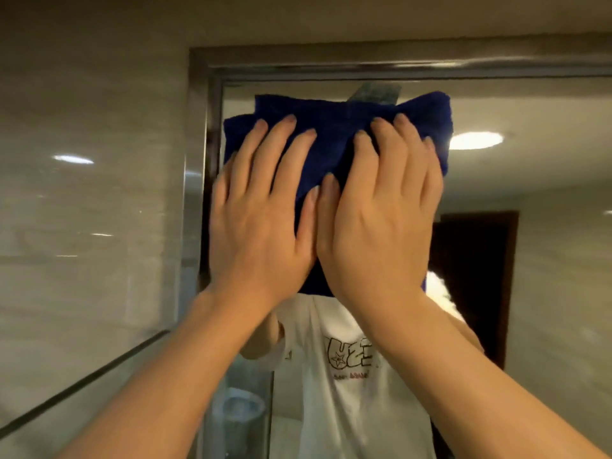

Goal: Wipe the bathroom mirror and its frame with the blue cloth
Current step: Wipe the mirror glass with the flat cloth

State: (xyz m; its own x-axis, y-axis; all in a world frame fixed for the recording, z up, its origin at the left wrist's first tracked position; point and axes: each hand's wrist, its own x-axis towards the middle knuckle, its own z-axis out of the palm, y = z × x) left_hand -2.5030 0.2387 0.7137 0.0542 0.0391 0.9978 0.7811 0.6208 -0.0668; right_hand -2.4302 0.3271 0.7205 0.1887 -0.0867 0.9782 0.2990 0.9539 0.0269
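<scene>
Hands side by side at frame centre, both flat on the blue cloth point(334, 140), pressing it against the mirror point(530, 180). Left hand point(261, 223) has fingers straight and spread, tips on the cloth's left half; right hand point(381, 223) likewise on the right half, thumbs touching in the middle. Cloth sits in the mirror's upper left area, its left edge overlapping the vertical frame point(212, 104), top edge just below the frame's top bar. Cloth's lower part mostly hidden behind both palms. Reflected person's head fully hidden by cloth and hands; only a white printed shirt point(347, 376) shows below, print hard to read. Small greyish object peeks above the cloth's top edge, cannot tell what. Mirror cut off at right and bottom of frame. Open glass to the right of the cloth. Tiled wall point(89, 193) fills the left; glass partition edge point(86, 379) at lower left. Reflected ceiling light point(477, 140) at right.
</scene>
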